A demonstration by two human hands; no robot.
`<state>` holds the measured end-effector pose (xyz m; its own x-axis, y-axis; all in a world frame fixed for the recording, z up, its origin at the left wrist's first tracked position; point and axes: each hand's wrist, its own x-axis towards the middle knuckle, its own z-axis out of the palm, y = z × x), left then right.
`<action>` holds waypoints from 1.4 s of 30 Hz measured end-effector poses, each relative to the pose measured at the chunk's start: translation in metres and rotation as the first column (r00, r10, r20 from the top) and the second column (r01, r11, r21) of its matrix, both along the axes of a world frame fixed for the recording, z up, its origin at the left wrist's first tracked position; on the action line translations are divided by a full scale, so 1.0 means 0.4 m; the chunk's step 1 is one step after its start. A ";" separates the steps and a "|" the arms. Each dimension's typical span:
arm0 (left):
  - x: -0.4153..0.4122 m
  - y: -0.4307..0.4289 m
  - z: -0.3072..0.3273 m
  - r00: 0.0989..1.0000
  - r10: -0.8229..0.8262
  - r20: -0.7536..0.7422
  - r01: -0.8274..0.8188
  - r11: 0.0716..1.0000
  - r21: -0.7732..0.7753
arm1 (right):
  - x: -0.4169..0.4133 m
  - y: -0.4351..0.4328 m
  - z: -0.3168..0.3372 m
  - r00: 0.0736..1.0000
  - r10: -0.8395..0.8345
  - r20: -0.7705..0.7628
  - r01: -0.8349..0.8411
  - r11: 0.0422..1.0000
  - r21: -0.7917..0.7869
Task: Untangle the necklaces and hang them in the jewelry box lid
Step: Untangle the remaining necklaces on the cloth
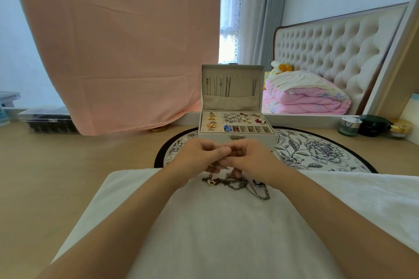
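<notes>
Just in front of the jewelry box (235,137), the left hand (201,156) and right hand (251,158) meet, fingers curled, pinching strands of the necklaces (238,184) heaped beneath. Tugging hard would likely tighten the knot or snap a chain.

Wooden tabletop (68,165), white towel (215,222), round floral mat (317,154), cosmetic jars (371,128), clear plastic box (47,120)

Your left hand (199,158) and right hand (252,161) cover the top of the tangled necklaces (239,184), so the strand your curled fingers (223,150) pinch is hidden. The chains (226,86) in the lid (241,88) (thin, close together) are too small to count.
</notes>
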<state>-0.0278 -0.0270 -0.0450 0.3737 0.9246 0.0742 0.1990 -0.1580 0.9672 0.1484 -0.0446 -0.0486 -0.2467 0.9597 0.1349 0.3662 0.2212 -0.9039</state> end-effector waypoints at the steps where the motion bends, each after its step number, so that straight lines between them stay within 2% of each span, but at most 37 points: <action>1: -0.004 0.004 -0.002 0.999 0.005 -0.036 -0.004 0.999 0.032 | 0.003 -0.001 0.000 0.999 -0.033 0.026 0.033 0.999 -0.012; 4: -0.019 0.006 -0.010 0.994 -0.007 -0.108 0.014 0.998 0.064 | 0.011 0.000 -0.002 0.991 -0.096 0.088 0.096 0.995 0.001; 8: -0.021 0.000 -0.031 0.917 0.031 -0.397 0.086 0.959 0.272 | 0.019 0.004 -0.006 0.971 -0.113 0.211 0.109 0.994 0.032; 10: -0.015 -0.004 -0.039 0.880 0.040 -0.473 0.111 0.952 0.286 | 0.020 0.005 -0.009 0.956 -0.140 0.258 0.131 0.990 0.053; 13: -0.023 0.003 -0.042 0.843 -0.007 -0.538 0.142 0.967 0.210 | 0.022 0.011 -0.012 0.955 -0.213 0.205 0.197 0.976 0.096; 15: -0.036 0.007 -0.033 0.818 -0.045 -0.574 0.183 0.966 0.186 | 0.028 0.015 -0.009 0.967 -0.231 0.106 0.222 0.971 0.092; 17: -0.047 0.010 -0.027 0.824 -0.060 -0.563 0.197 0.963 0.185 | 0.036 0.017 -0.005 0.981 -0.187 -0.054 0.188 0.982 0.021; 19: -0.054 0.012 -0.028 0.869 -0.052 -0.493 0.161 0.970 0.181 | 0.041 0.017 -0.003 0.971 -0.143 -0.194 0.134 0.989 -0.056; 23: -0.058 0.015 -0.033 0.938 -0.009 -0.346 0.074 0.982 0.176 | 0.042 0.024 0.002 0.915 -0.176 -0.363 0.116 0.977 -0.181; 26: -0.058 0.019 -0.034 0.935 0.042 -0.352 0.053 0.965 0.255 | 0.047 0.025 0.005 0.940 -0.208 -0.271 0.145 0.961 -0.235; 29: -0.058 0.025 -0.041 0.964 -0.004 -0.266 0.068 0.970 0.232 | 0.061 0.023 -0.009 0.984 -0.176 0.025 0.177 0.978 -0.111; 31: -0.057 0.023 -0.040 0.984 -0.056 -0.167 0.083 0.984 0.161 | 0.064 0.019 -0.015 0.979 -0.177 0.103 0.182 0.982 -0.043; 33: -0.064 0.017 -0.028 0.989 -0.126 -0.072 0.132 0.988 0.080 | 0.060 0.017 -0.014 0.975 -0.205 0.086 0.207 0.978 -0.020; 35: -0.070 0.010 -0.015 0.977 -0.195 -0.087 0.199 0.979 0.035 | 0.054 0.014 -0.009 0.978 -0.208 0.026 0.209 0.977 -0.030; 36: -0.071 0.010 -0.014 0.966 -0.182 -0.183 0.198 0.978 0.072 | 0.052 0.013 -0.007 0.981 -0.196 -0.006 0.196 0.980 -0.028; 38: -0.060 0.008 -0.013 0.929 0.031 -0.370 0.082 0.954 0.287 | 0.047 0.011 -0.001 0.987 -0.152 -0.051 0.152 0.988 0.004; 40: -0.040 -0.001 -0.011 0.921 0.177 -0.348 -0.005 0.897 0.442 | 0.040 0.011 0.009 0.993 -0.079 -0.089 0.081 0.997 0.014; 42: -0.022 -0.003 -0.012 0.942 0.134 -0.307 0.031 0.878 0.478 | 0.031 0.010 0.019 0.994 0.008 -0.112 -0.009 1.000 -0.003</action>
<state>-0.0364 -0.0284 -0.0498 0.4056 0.8274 0.3884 0.5050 -0.5570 0.6593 0.1609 -0.0404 -0.0408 -0.2384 0.9582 0.1584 0.2608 0.2203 -0.9399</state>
